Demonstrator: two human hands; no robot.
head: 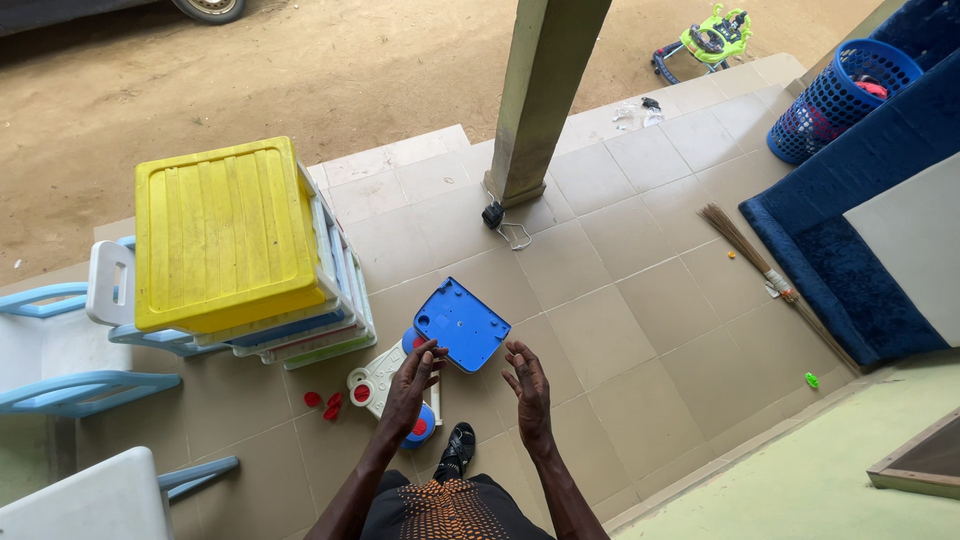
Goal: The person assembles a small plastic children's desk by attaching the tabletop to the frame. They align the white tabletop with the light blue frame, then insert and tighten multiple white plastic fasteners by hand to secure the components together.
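Note:
A blue square plastic panel (462, 323) lies on the tiled floor just ahead of me, underside up. My left hand (413, 378) hovers near its lower left edge with fingers spread, holding nothing. My right hand (529, 385) is raised to the right of the panel, fingers apart and empty. Under my left hand sits a white toy part (375, 382) with red and blue wheels. Small red pieces (324, 403) lie to its left.
A stack of plastic chairs topped by a yellow seat (222, 232) stands at the left. A green pillar (545, 95) rises ahead, a broom (765, 273) lies at the right by a blue sofa (850, 215), and a blue basket (838, 98) stands beyond.

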